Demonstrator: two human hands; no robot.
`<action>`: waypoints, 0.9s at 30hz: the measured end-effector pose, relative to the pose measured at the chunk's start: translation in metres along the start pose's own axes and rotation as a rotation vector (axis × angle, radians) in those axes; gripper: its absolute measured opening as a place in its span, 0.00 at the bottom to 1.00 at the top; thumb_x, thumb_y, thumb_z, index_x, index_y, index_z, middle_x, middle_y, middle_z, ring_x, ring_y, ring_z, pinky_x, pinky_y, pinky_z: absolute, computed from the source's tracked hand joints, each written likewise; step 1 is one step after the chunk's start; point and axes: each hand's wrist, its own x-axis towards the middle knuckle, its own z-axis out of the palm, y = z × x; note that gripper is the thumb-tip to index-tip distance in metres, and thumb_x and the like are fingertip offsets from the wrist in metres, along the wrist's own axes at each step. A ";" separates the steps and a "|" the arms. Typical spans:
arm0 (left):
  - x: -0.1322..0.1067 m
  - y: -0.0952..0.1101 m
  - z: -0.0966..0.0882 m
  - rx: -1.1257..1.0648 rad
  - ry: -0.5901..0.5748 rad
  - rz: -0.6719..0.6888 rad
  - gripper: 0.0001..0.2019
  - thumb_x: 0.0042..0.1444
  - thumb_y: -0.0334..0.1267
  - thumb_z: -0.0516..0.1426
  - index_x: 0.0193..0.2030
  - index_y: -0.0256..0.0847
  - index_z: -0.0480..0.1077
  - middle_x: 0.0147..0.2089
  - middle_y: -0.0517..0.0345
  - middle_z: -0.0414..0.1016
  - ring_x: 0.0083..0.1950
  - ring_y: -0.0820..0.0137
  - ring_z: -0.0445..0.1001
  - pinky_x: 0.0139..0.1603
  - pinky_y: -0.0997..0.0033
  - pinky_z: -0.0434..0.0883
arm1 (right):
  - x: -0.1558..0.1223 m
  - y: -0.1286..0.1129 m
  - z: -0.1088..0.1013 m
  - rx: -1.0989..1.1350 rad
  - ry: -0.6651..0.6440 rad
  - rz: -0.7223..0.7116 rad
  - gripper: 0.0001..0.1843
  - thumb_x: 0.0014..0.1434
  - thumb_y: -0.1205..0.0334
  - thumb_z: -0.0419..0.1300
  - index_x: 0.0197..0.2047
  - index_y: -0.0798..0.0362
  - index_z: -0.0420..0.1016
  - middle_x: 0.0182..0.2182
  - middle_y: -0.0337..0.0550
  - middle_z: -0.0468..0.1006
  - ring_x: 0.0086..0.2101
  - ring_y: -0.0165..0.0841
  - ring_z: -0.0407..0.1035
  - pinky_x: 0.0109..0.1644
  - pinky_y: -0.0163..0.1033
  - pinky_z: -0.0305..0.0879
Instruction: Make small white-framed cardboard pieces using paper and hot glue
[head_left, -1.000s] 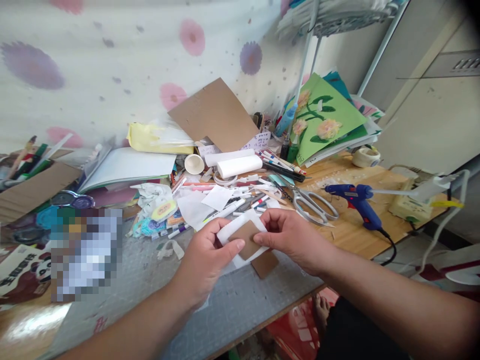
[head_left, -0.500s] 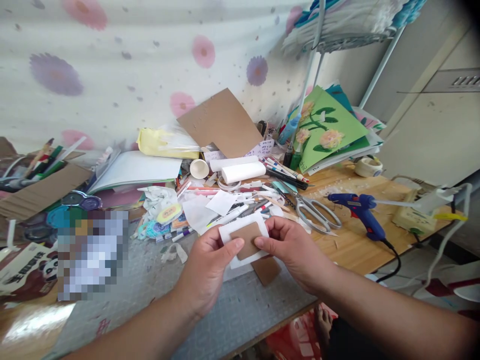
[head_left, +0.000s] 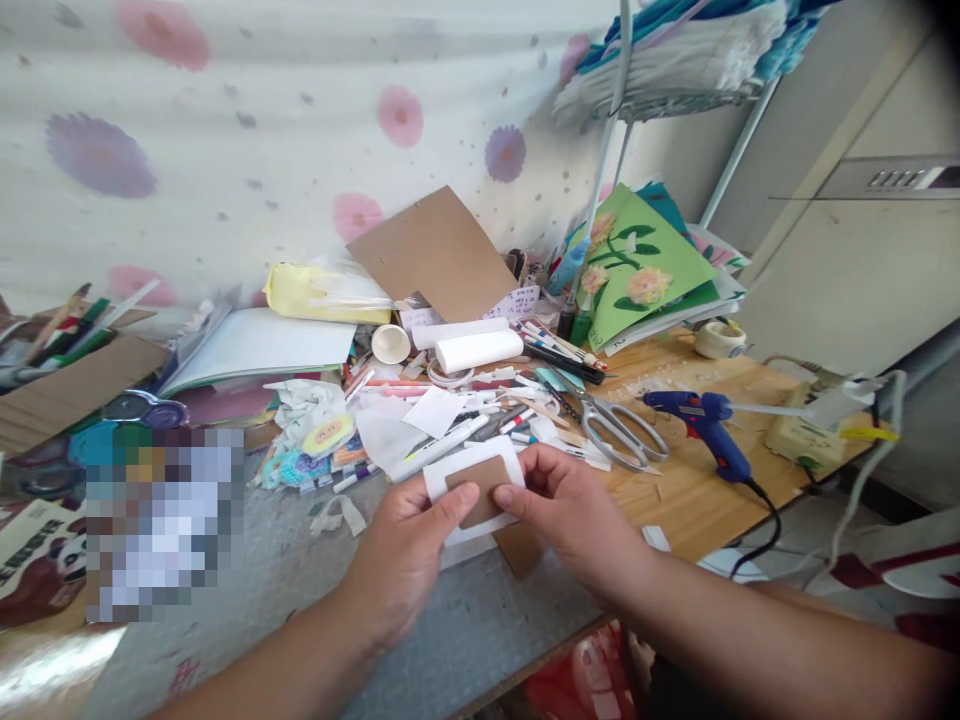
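Observation:
Between my two hands I hold a small brown cardboard rectangle [head_left: 478, 490] lying on a larger piece of white paper [head_left: 457, 470]. My left hand [head_left: 409, 560] pinches the left side, its thumb pressed on the cardboard. On the other side, my right hand [head_left: 570, 510] grips the right edge, thumb also on the cardboard and fingers behind. Below them, a second brown cardboard piece [head_left: 521, 550] lies on the grey cutting mat [head_left: 465, 630], partly covered by my right hand.
Scissors [head_left: 619, 435] and a blue glue gun [head_left: 701, 420] lie on the wooden table at right. Pens, paper scraps and rolled white paper [head_left: 480, 350] are heaped behind my hands. A large brown cardboard sheet [head_left: 435, 255] leans at the back, near a green flower picture [head_left: 649, 270].
The whole view has shifted slightly, so most things appear further left. Both hands keep the same hold on the paper and cardboard.

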 end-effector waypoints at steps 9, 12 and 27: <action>0.005 0.004 -0.001 -0.084 0.078 -0.114 0.15 0.50 0.41 0.62 0.45 0.42 0.75 0.45 0.56 0.81 0.48 0.63 0.75 0.47 0.67 0.69 | -0.011 -0.041 -0.080 -0.959 0.166 -0.359 0.07 0.54 0.57 0.59 0.35 0.50 0.72 0.33 0.41 0.77 0.35 0.34 0.70 0.42 0.39 0.64; 0.007 0.004 -0.002 -0.076 0.113 -0.139 0.16 0.49 0.42 0.63 0.45 0.43 0.75 0.43 0.57 0.81 0.46 0.63 0.76 0.45 0.68 0.69 | -0.031 -0.058 -0.143 -1.120 0.263 -0.254 0.09 0.56 0.56 0.56 0.31 0.51 0.73 0.26 0.40 0.76 0.27 0.33 0.68 0.31 0.37 0.62; -0.003 0.014 0.009 -0.059 0.126 -0.123 0.12 0.47 0.37 0.64 0.40 0.39 0.77 0.38 0.56 0.82 0.42 0.60 0.77 0.41 0.66 0.70 | -0.012 -0.045 -0.214 -1.176 0.724 -0.070 0.07 0.46 0.59 0.62 0.29 0.52 0.75 0.27 0.49 0.78 0.34 0.46 0.72 0.34 0.43 0.62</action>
